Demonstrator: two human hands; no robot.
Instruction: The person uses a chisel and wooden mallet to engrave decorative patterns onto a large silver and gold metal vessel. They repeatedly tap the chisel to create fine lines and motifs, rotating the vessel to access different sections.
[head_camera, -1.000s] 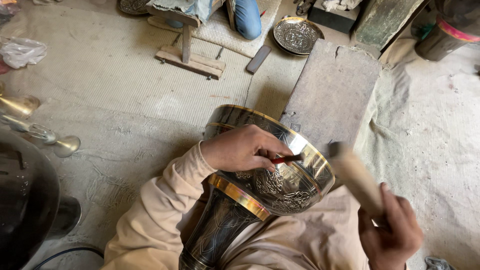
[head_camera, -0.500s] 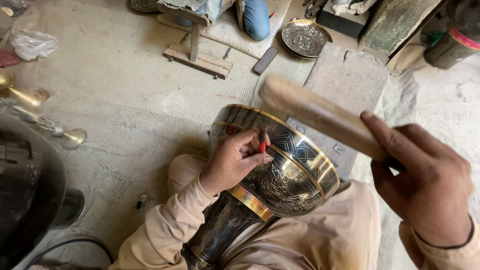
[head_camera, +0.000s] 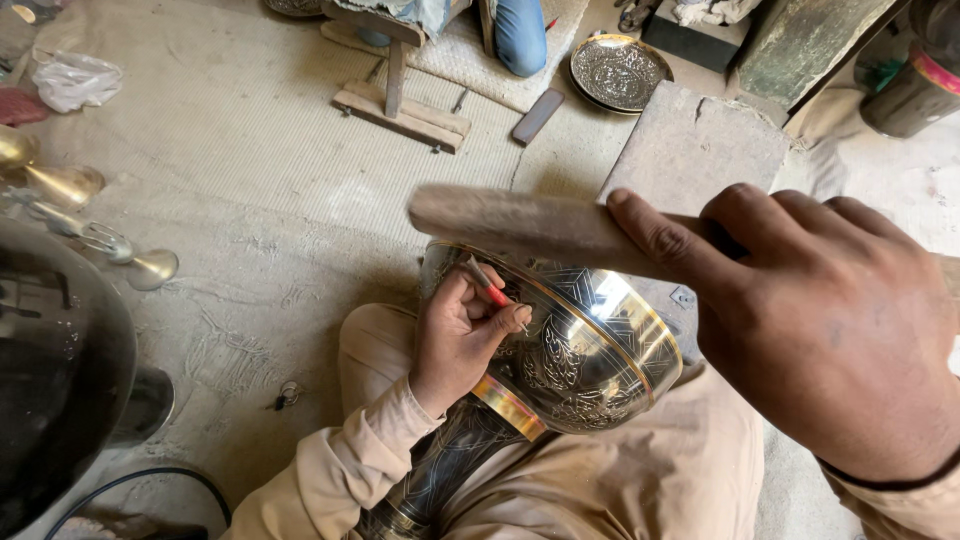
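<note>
Mallet (head_camera: 530, 225) now higher, nearer cam.

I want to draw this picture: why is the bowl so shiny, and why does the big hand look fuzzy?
Head view: daylight glares off the metal bowl rim and inside; the right hand with its wooden stick is close to the camera, slightly soft; the left hand with the red tool looks sharp.
</note>
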